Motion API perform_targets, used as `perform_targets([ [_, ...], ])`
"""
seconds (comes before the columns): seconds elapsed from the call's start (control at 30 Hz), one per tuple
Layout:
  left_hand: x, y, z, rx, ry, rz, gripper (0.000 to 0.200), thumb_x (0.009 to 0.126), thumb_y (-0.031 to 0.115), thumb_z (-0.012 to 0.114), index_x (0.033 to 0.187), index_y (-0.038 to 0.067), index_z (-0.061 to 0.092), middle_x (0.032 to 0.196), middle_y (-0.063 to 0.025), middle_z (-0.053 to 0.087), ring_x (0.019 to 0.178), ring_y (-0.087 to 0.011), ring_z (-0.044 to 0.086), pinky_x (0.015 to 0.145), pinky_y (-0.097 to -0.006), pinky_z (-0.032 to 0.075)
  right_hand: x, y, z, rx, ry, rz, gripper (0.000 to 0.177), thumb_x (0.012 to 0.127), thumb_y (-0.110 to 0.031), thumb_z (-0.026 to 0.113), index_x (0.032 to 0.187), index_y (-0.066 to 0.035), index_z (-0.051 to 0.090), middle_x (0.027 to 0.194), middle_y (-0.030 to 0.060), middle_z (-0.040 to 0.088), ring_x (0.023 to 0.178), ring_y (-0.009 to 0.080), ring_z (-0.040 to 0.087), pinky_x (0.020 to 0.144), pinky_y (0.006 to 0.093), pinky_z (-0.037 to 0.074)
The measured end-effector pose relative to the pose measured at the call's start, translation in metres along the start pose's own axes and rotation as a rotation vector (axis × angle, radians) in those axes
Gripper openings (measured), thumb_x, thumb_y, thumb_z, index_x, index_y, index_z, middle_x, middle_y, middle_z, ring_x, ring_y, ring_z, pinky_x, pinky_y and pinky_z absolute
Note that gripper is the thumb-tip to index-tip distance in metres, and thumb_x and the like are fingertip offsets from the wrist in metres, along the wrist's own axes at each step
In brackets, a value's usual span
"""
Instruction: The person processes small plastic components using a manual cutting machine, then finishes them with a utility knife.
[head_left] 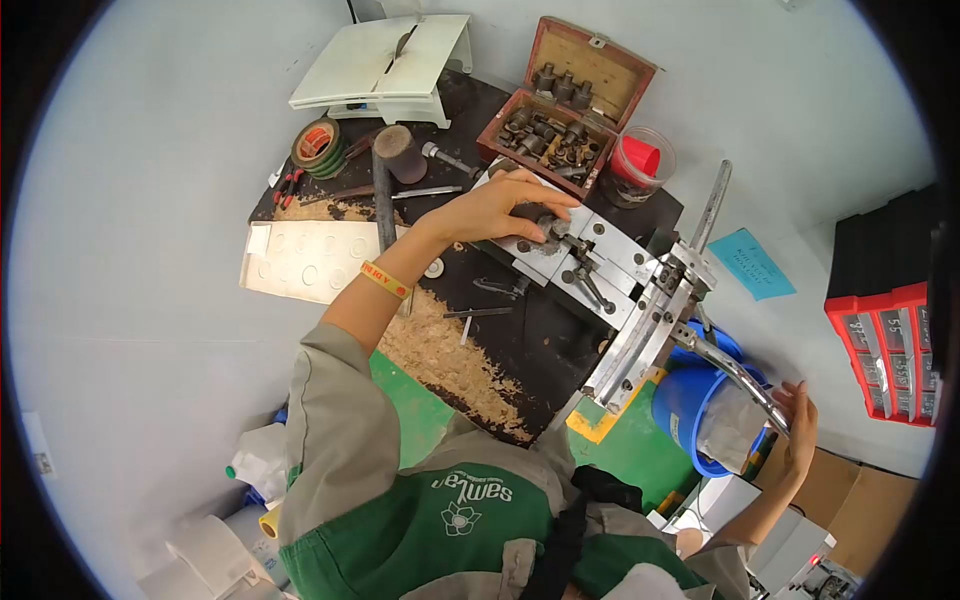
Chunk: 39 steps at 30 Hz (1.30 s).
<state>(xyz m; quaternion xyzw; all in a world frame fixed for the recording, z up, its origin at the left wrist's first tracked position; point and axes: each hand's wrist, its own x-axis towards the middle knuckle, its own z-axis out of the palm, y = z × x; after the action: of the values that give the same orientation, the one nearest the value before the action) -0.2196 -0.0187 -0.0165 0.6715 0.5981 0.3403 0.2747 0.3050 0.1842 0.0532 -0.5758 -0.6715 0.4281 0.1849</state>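
My left hand reaches over the metal machine, its thumb and fingers curled around a small round metal part on the machine's flat top. A yellow wristband is on that wrist. At the right, my right hand is closed on the end of a long curved metal lever that runs out from the machine. Beside the round part, a clamp with a small handle sits on the plate.
An open wooden box of metal fittings, a clear tub, a mallet, tape rolls and a white stand are at the back. Shavings lie on the dark table; blue bins stand below the lever.
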Motion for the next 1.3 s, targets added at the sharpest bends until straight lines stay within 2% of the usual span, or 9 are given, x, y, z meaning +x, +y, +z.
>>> perform_targets([
  [0.17,-0.002,0.0,0.001,0.006,0.026,0.029,0.059,0.076,0.02,0.075,0.133,0.018,0.058,0.115,0.0051,0.068,0.11,-0.0193,0.049,0.106,-0.0383,0.03,-0.013,-0.007,0.024,0.089,0.191,0.002,0.054,0.098,-0.051,0.047,0.119,-0.003,0.058,0.095,0.0148,0.065,0.075,0.0184,0.06,0.071,0.0295,0.048],
  [0.23,-0.002,0.003,0.001,-0.001,0.028,0.02,0.059,0.075,0.02,0.076,0.132,0.018,0.059,0.115,0.0051,0.068,0.11,-0.0192,0.049,0.106,-0.0385,0.03,0.018,0.047,-0.009,0.01,0.037,0.077,0.052,0.098,-0.049,0.049,0.118,-0.002,0.058,0.094,0.0149,0.065,0.075,0.0179,0.06,0.07,0.0284,0.048],
  [0.47,-0.003,0.003,0.0,-0.001,-0.036,-0.013,0.062,0.079,0.022,0.072,0.138,0.02,0.053,0.122,0.0068,0.066,0.113,-0.0188,0.046,0.109,-0.0401,0.022,-0.021,-0.03,0.016,0.133,0.17,-0.01,0.053,0.099,-0.048,0.047,0.124,-0.003,0.057,0.102,0.0151,0.064,0.083,0.0209,0.064,0.078,0.0299,0.051],
  [0.57,0.0,0.004,0.0,0.025,-0.031,0.004,0.063,0.078,0.025,0.073,0.138,0.021,0.053,0.12,0.008,0.067,0.113,-0.0188,0.046,0.11,-0.0394,0.022,0.024,0.058,-0.017,-0.023,-0.008,0.066,0.052,0.099,-0.049,0.046,0.125,-0.005,0.056,0.104,0.015,0.064,0.085,0.0213,0.063,0.077,0.0306,0.051],
  [0.7,-0.005,0.003,0.002,0.016,-0.013,-0.016,0.066,0.076,0.026,0.075,0.138,0.021,0.053,0.12,0.0076,0.067,0.114,-0.0189,0.046,0.11,-0.0393,0.024,-0.024,-0.036,0.015,0.148,0.165,-0.006,0.056,0.097,-0.052,0.048,0.125,-0.005,0.056,0.103,0.0148,0.064,0.084,0.0209,0.061,0.08,0.0306,0.048],
  [0.8,0.002,0.004,0.001,0.003,-0.012,-0.003,0.065,0.076,0.027,0.075,0.137,0.02,0.054,0.119,0.0071,0.067,0.114,-0.0189,0.047,0.109,-0.0391,0.025,0.017,0.04,-0.01,0.029,-0.01,0.144,0.054,0.097,-0.053,0.046,0.126,-0.008,0.055,0.106,0.0117,0.063,0.086,0.0196,0.061,0.08,0.0306,0.048],
  [0.93,-0.002,0.003,0.001,0.02,0.012,0.015,0.063,0.076,0.03,0.075,0.136,0.019,0.056,0.117,0.0062,0.068,0.113,-0.0193,0.048,0.109,-0.0388,0.026,-0.024,-0.035,0.018,0.16,0.145,0.028,0.055,0.097,-0.053,0.045,0.125,-0.006,0.056,0.109,0.0137,0.063,0.089,0.0219,0.061,0.082,0.0322,0.048],
  [1.23,0.001,0.001,0.004,-0.009,0.037,0.014,0.062,0.075,0.028,0.077,0.133,0.019,0.058,0.114,0.0058,0.068,0.113,-0.0185,0.048,0.108,-0.0395,0.027,0.008,0.022,-0.007,0.033,-0.078,0.197,0.056,0.097,-0.056,0.043,0.127,-0.01,0.055,0.111,0.0135,0.062,0.094,0.021,0.06,0.082,0.0344,0.047],
  [1.3,-0.002,0.001,0.003,0.02,0.035,0.002,0.061,0.075,0.026,0.078,0.133,0.019,0.059,0.114,0.0056,0.068,0.113,-0.0181,0.048,0.108,-0.0393,0.027,-0.007,-0.009,0.001,0.054,-0.012,0.027,0.057,0.097,-0.056,0.043,0.128,-0.009,0.055,0.108,0.013,0.063,0.092,0.0206,0.061,0.081,0.0326,0.047],
])
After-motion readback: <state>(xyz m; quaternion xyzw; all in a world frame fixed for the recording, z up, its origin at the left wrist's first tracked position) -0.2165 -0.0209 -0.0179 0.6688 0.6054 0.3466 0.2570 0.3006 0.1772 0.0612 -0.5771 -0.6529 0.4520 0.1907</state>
